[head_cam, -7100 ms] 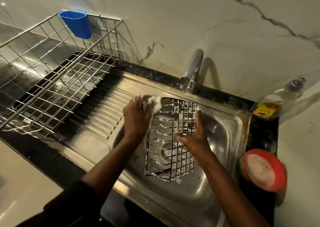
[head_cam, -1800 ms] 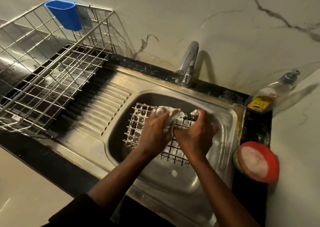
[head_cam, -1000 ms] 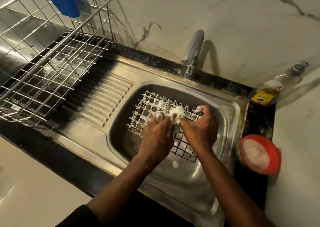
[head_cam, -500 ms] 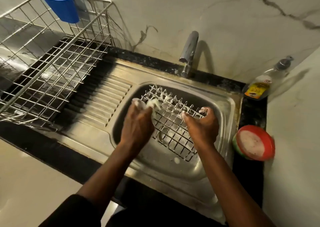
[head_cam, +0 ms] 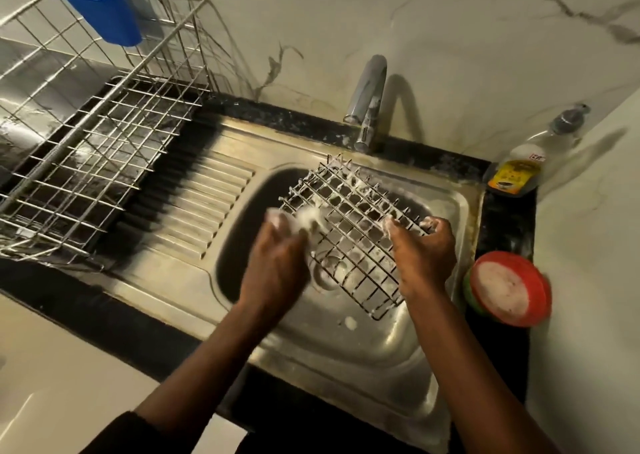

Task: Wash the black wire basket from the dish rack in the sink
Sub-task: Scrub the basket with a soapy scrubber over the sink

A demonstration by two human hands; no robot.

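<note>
Grips the right-hand edge of the wire basket (head_cam: pixel 346 211) with the right hand (head_cam: pixel 424 259), fingers (head_cam: pixel 434 223) hooked over the rim wire and flecked with foam. Clutches a white, sudsy scrubbing pad (head_cam: pixel 304 219) in the left hand (head_cam: pixel 277 266), fingers closed round it, pad pressed against the basket's left edge; somewhat blurred there. Holds the basket tilted over the sink (head_cam: pixel 464 204), far end raised toward the tap (head_cam: pixel 369 97), near corner low over the basin floor, wires streaked with lather, short wire ends sticking up along the far edge. Near corner touching the steel or not: impossible to tell.

Below the grid, the round drain (head_cam: pixel 327 273), seen through the wires. Just in front of the basket's near corner, a small blob of foam (head_cam: pixel 350 322) on the basin floor.

Left of the basin, a ribbed draining board (head_cam: pixel 204 207). Further left, a large metal dish rack (head_cam: pixel 86 135) with a blue plastic cup (head_cam: pixel 104 13) hung on its back rim.

Right of the sink, on the dark counter (head_cam: pixel 505 221), a round red tub (head_cam: pixel 509 287) of white paste, just beside the right forearm. Behind it, in the corner, a clear pump bottle (head_cam: pixel 519 166) with a yellow label.

Behind everything, a pale marble wall (head_cam: pixel 450 38) with grey veins. At the bottom left, a dark sleeve (head_cam: pixel 114 433).
</note>
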